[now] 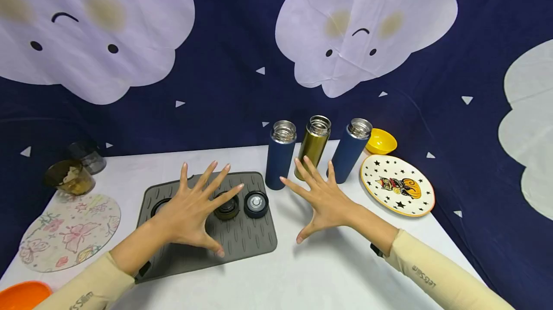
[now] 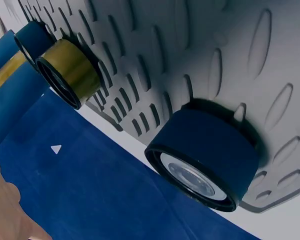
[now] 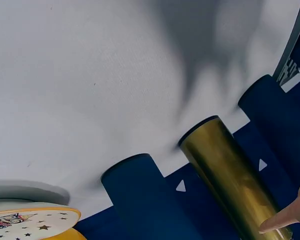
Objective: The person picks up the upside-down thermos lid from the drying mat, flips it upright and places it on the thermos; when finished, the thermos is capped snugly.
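1. Both sleeves sit closest to me at the bottom edge; beyond them my left hand (image 1: 190, 214) hovers spread flat over the grey mat (image 1: 242, 238), holding nothing, and my right hand (image 1: 326, 202) hangs just right of the mat, fingers splayed and also empty.
2. White surface (image 1: 302, 276) carries the mat; nothing fixes the mat down, so I judge a careless push from my left palm could slide it.
3. Three open flasks stand just beyond the mat's far right corner: a blue flask (image 1: 280, 161), a gold flask (image 1: 313, 152) and another blue flask (image 1: 351, 156). My right fingertips are very near the gold one; a nudge could topple these tall, narrow bodies.
4. Dark lid (image 1: 226, 206) and blue lid (image 1: 256, 204) rest on the mat's far half, a third mostly hidden under my left hand. Swapping lids between flasks is a risk.
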`<state>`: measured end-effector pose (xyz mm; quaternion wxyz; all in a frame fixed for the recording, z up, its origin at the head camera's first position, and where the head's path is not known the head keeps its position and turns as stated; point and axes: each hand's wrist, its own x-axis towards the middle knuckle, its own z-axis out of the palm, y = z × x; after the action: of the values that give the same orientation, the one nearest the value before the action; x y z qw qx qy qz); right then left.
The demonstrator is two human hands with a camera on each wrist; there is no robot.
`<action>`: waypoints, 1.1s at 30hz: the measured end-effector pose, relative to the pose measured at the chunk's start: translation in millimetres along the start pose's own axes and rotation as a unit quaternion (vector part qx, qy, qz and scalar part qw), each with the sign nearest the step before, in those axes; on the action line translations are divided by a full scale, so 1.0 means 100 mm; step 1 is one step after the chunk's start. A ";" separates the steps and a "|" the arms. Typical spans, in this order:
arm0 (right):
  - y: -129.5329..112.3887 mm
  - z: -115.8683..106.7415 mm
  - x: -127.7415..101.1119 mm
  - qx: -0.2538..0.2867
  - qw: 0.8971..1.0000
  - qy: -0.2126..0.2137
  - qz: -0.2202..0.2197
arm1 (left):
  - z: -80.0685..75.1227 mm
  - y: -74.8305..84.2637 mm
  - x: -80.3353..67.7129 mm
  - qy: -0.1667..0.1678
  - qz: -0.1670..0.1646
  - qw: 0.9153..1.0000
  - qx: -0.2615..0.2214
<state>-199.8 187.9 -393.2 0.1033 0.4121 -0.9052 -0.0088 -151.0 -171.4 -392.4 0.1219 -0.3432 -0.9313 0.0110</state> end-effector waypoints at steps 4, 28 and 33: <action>-0.03 0.02 0.00 0.031 1.000 -0.002 0.002 | 0.01 0.00 -0.03 -0.004 -0.006 1.000 -0.008; -0.49 0.18 0.07 0.580 0.808 0.025 0.102 | 0.19 0.17 -0.40 0.190 -0.128 0.858 -0.460; -0.54 0.24 0.09 0.646 0.754 0.002 0.116 | 0.21 0.06 -0.53 0.217 -0.157 0.865 -0.425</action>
<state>-170.0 143.3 -420.9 -0.1860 0.2724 -0.7361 0.5911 -113.0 -199.4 -425.1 0.1630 -0.2052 -0.8373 -0.4798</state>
